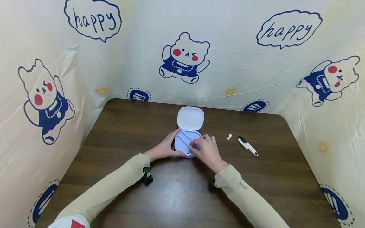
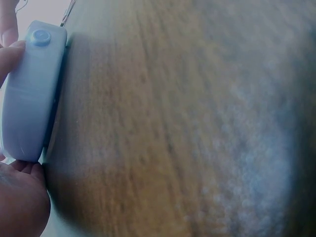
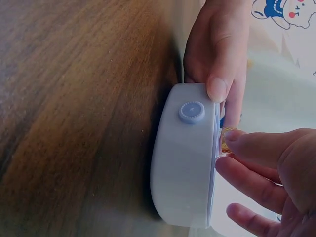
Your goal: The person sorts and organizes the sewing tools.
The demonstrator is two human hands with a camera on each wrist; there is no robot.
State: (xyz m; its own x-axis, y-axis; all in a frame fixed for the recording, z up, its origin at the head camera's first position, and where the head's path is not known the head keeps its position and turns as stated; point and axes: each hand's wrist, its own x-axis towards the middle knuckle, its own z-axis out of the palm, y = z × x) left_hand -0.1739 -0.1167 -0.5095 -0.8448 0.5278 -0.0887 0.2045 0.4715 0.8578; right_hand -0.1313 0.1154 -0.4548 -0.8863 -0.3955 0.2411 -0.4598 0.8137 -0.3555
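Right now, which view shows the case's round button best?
Right wrist: the round button sits unblocked on the case, large enough that its ridges show. Left wrist shows it smaller, toward the upper left. Head looks down on the case; button too small to make out.

A left hand at 1 o'clock grips a pale case at center, its round button toward 12, while a right hand at 4 o'clock pinches a gold-patterned piece beside the rim. Wooden table fills 9 o'clock; printed cloth hangs at 2.
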